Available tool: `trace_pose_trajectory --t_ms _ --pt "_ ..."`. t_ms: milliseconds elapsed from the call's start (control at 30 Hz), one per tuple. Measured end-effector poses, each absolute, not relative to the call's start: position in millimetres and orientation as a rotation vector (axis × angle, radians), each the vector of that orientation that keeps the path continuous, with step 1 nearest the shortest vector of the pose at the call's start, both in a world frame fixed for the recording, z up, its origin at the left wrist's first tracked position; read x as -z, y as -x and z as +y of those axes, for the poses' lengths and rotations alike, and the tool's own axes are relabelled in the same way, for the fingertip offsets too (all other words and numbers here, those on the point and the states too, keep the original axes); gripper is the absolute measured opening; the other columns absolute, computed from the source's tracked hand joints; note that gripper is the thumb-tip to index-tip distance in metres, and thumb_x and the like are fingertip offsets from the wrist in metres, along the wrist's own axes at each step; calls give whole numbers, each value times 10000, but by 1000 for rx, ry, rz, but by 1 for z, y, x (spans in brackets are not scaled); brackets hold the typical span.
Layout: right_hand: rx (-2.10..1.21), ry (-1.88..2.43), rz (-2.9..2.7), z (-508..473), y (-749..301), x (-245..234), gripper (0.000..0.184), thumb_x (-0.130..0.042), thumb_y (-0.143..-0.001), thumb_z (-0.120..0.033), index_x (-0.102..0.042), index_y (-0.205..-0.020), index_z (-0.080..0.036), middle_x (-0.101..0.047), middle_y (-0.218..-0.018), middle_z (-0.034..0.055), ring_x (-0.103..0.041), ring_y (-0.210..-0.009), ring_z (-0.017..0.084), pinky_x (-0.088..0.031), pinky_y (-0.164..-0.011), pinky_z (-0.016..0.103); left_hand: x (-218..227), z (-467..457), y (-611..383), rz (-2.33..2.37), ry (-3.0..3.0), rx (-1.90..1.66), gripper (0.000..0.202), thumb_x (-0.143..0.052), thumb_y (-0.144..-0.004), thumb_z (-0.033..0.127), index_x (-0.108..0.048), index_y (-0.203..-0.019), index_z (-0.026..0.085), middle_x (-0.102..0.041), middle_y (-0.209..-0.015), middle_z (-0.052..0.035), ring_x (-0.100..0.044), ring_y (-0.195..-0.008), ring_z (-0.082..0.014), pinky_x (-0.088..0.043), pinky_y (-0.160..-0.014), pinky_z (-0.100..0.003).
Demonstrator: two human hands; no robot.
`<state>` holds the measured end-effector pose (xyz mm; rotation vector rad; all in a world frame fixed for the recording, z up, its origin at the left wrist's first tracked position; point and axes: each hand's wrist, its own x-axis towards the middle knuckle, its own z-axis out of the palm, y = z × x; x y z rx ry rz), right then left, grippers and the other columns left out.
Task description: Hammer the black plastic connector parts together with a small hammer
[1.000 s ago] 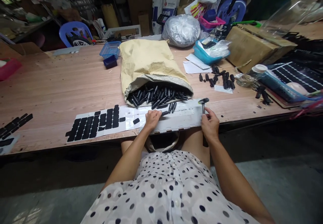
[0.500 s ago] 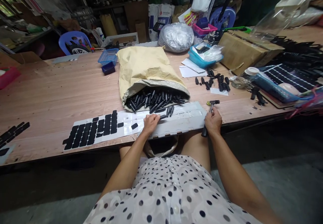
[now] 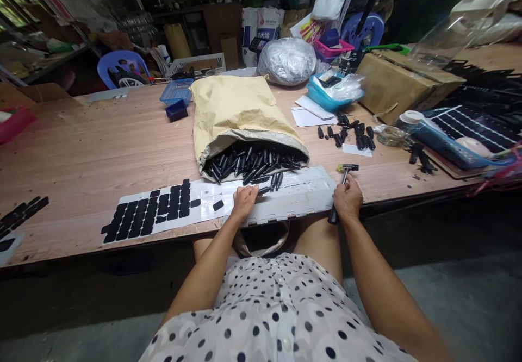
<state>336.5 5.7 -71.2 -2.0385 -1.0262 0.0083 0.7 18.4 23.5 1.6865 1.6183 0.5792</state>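
My right hand [image 3: 348, 198] is wrapped round the handle of a small mallet [image 3: 347, 168], its head yellow at one end and black at the other, held upright by the table's edge. My left hand [image 3: 245, 201] is closed over a long white board [image 3: 302, 201]. From its fingers a slim black tapered piece [image 3: 263, 191] sticks out to the right. Two similar pieces [image 3: 276, 181] lie just beyond, at the mouth of a tan paper sack [image 3: 244, 101] filled with many more. Left of that hand lies a white sheet [image 3: 204, 189] with rows of black rounded stickers [image 3: 136, 218].
Black parts [image 3: 361, 133] lie scattered at the right, near a turquoise basket [image 3: 332, 98] and a cardboard box [image 3: 408, 87]. Blue baskets [image 3: 176, 93] stand left of the sack. More black strips [image 3: 24, 215] lie at the far left.
The view has shifted very slightly. Both hands keep their holds, and the mallet stays nearly where it was.
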Motion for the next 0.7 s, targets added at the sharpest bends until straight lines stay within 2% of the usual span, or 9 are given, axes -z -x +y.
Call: trace_pose_trajectory --t_ms 133,300,433,533,633,700 --pt "8 2034 -1031 5 -333 66 580 -364 -872 -355 -654 -1332 -152 -696 -908 96 -627 -806 250 -488 -781 368 -20 15 6 1573 -1718 -639 373 -547 -997 404 -696 -695 243 -724 -821 1 -600 -1008 -230 -453 -981 -362" --pt "-5 2043 -962 3 -323 47 577 -386 -832 -315 -664 -1303 -131 -693 -896 101 -617 -807 257 -489 -810 390 -15 0 11 1553 -1827 -728 103 -697 -920 317 -786 -959 282 -769 -990 -1 -585 -1063 -236 -432 -1022 -380" --pt "-27 2023 -974 -5 -313 26 569 -414 -818 -294 -676 -1290 -114 -693 -892 113 -628 -825 269 -510 -841 421 -13 -3 4 1610 -1898 -615 137 -779 -853 277 -799 -987 301 -767 -1027 -11 -557 -1096 -265 -423 -1012 -420" --pt "1 1893 -1117 -22 -293 12 614 -463 -846 -303 -608 -1406 -96 -709 -1010 140 -649 -869 258 -533 -884 428 -12 -2 1 1609 -1926 -560 169 -812 -819 287 -810 -985 317 -755 -1000 -11 -538 -1093 -271 -412 -1010 -437" --pt "-99 1682 -1360 -48 -256 3 612 -481 -906 -296 -538 -1502 -171 -714 -1096 116 -663 -893 225 -565 -869 387 -11 0 0 1610 -1940 -560 190 -816 -807 317 -819 -996 338 -739 -984 -13 -526 -1086 -273 -404 -1008 -445" --pt "-183 1545 -1523 -65 -228 0 534 -469 -938 -273 -596 -1454 -220 -720 -1124 99 -672 -957 219 -570 -898 373 -11 0 1 1617 -1936 -558 199 -812 -804 325 -823 -1001 349 -733 -979 -15 -525 -1089 -276 -405 -1003 -446"
